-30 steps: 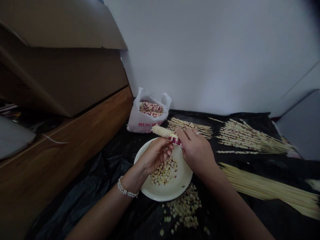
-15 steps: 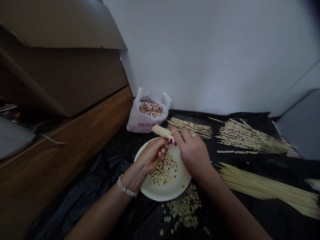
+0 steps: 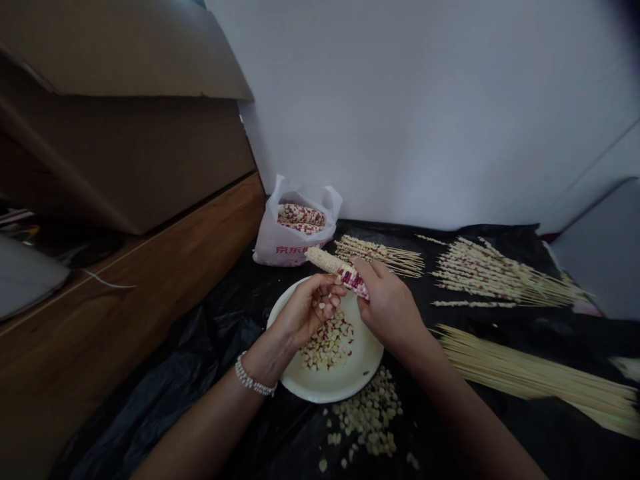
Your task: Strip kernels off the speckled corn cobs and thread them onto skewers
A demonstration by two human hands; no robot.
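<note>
Over the bowl (image 3: 324,392), far side: corn cob (image 3: 334,267), gripped in our right hand (image 3: 387,300); left hand (image 3: 306,312) half-curled beneath, pinch unclear. We judge it light, stiff; hold at the kernelled end.

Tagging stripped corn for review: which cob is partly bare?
The cob between the left hand and right hand: its far end is bare, whereas the bagged cobs look covered in kernels.

Before you, black plastic sheet (image 3: 210,360), creased. Directly upon it: white bowl (image 3: 330,389); loose kernels (image 3: 373,413), on your side of the bowl; plastic bag (image 3: 295,251), beyond the bowl; two groups of studded sticks (image 3: 480,273), beyond and right of the bowl; plain sticks (image 3: 530,373), right of the bowl.
</note>
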